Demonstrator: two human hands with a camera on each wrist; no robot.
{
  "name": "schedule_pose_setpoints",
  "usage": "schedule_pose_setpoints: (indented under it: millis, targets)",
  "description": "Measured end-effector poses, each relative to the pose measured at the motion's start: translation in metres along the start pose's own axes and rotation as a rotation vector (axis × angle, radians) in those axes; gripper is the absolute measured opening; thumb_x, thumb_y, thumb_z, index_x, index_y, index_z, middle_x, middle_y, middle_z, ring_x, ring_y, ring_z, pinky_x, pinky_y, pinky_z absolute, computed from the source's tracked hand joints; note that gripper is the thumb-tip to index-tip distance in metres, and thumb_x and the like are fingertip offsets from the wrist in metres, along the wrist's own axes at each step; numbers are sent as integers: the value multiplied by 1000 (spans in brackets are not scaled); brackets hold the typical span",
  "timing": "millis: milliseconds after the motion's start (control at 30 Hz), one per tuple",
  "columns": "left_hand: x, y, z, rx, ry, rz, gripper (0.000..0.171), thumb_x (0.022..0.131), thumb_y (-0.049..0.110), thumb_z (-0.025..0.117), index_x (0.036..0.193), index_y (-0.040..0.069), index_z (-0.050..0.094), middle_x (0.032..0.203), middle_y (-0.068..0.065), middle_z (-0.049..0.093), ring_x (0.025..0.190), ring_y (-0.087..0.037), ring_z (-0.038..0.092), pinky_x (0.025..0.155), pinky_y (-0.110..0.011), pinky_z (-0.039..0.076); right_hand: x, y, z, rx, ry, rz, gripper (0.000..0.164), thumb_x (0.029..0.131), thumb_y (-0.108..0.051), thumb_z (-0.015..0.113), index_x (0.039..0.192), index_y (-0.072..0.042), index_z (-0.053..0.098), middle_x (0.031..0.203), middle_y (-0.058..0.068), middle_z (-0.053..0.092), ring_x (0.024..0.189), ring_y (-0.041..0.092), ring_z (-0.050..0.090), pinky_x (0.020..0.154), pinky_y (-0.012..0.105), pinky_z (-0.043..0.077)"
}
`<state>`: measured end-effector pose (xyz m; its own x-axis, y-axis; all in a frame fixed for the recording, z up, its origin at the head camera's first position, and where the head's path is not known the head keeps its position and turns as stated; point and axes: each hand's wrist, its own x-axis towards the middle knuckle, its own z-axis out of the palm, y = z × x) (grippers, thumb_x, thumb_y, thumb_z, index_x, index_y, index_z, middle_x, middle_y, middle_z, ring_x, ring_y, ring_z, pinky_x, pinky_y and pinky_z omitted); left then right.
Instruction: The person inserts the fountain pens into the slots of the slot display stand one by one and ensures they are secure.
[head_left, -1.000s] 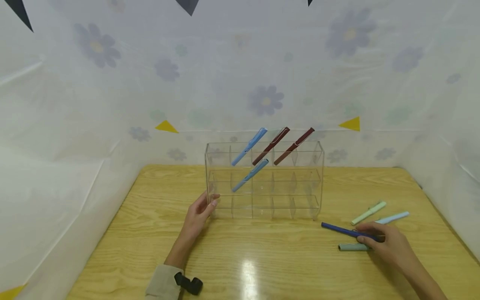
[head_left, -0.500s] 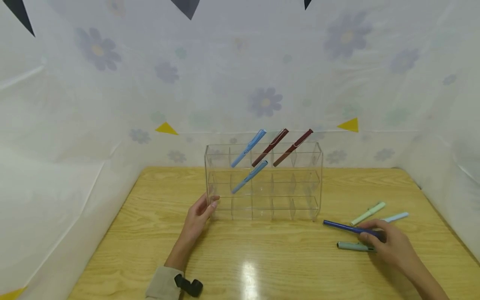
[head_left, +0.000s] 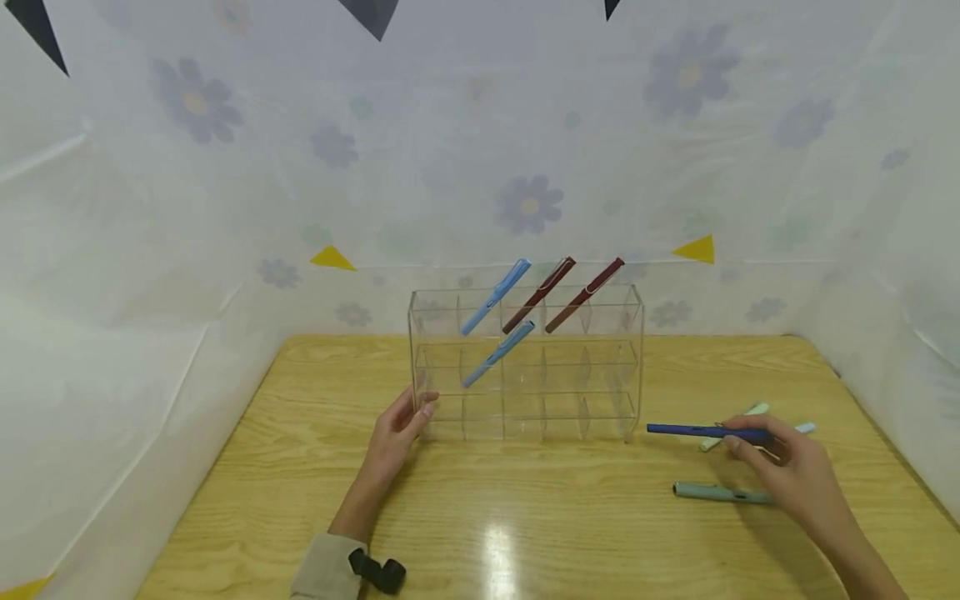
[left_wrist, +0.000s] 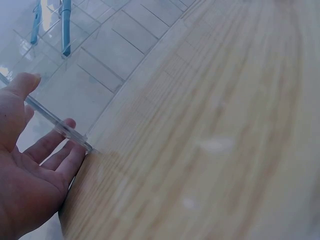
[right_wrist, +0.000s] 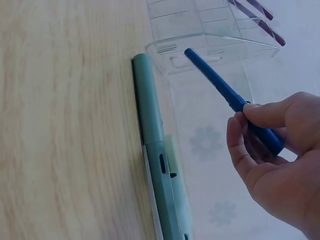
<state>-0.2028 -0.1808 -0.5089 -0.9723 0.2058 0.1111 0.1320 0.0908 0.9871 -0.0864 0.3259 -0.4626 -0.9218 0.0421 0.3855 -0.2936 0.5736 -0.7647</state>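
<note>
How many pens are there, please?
8: in the clear rack, upper blue pen, lower blue pen, left maroon pen, right maroon pen; in the right hand, navy pen; on the table, sage pen, mint pen, pale blue pen, partly hidden.

The left hand (head_left: 397, 429) grips the lower left side of a clear rack (head_left: 570, 417) standing on a wooden desk (head_left: 450, 517). In its top row lean a light blue pen (head_left: 496, 297) and, to the right, two dark red pens (head_left: 539, 296) (head_left: 585, 296); another blue pen (head_left: 500, 354) leans in the middle row, below the first. Right of the rack, the fingers of the right hand (head_left: 798, 467) pinch a dark blue pen (head_left: 682, 430), nearly level, across a pale green pen (head_left: 712, 442). A pale blue pen (head_left: 806, 428) is partly hidden behind that hand, and a grey-green pen (head_left: 712, 492) lies nearer the person. Behind hangs a flowered sheet (head_left: 450, 125).
</note>
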Motion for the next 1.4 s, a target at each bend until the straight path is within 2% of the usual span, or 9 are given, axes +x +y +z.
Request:
schedule_pose_setpoints:
  millis: [100,267,467,633,767,933,1100,1400]
  targets:
    - [0,0,0,5,4,5,55,106,22,60,157,9,42,140,-19,60,133,-36,55,105,-51,46,3,-8,2,21,38,0,19,93,12,67,111,6,67,99,-1,70,83,3,72,73,19,57]
    - [1,1,0,8,8,7,55,106,22,60,157,9,42,140,-18,61,133,-35,55,103,-47,47,8,-20,4,126,88,19,14,97,10,63,111,10,64,104,8,68,83,8,74,70,22,58]
    - [1,0,0,4,5,11,54,106,22,59,156,8,42,141,-19,60,134,-36,54,104,-47,47,16,-34,6,327,152,10,20,95,15,62,115,17,59,106,8,71,84,12,72,70,24,58]
    - [1,-1,0,8,-2,12,55,107,22,59,157,8,41,141,-20,59,134,-36,54,103,-47,47,25,-43,8,494,226,-36,32,91,23,61,121,21,54,110,11,72,94,15,72,75,24,58]
    - [0,0,1,3,-3,8,54,107,21,58,157,8,42,141,-22,59,134,-36,54,104,-48,46,30,-50,7,492,264,-29,38,92,21,61,129,18,55,111,12,73,96,15,72,76,23,57]
    - [0,-1,0,4,3,4,54,107,21,58,156,8,42,141,-21,59,134,-36,54,106,-51,45,40,-60,10,516,251,-48,42,94,18,60,136,14,54,111,13,73,96,17,71,78,25,57]
    - [-1,-1,0,11,21,-5,53,106,21,60,155,7,45,139,-18,61,133,-35,55,103,-45,47,51,-69,20,559,251,-87,43,95,17,59,138,13,54,110,14,71,93,18,71,80,24,57]
    - [-1,2,1,12,18,3,53,106,20,59,155,7,44,139,-19,61,132,-34,55,100,-38,48,72,-82,38,759,309,-111,44,93,20,59,135,13,50,108,18,73,99,23,71,79,28,58]
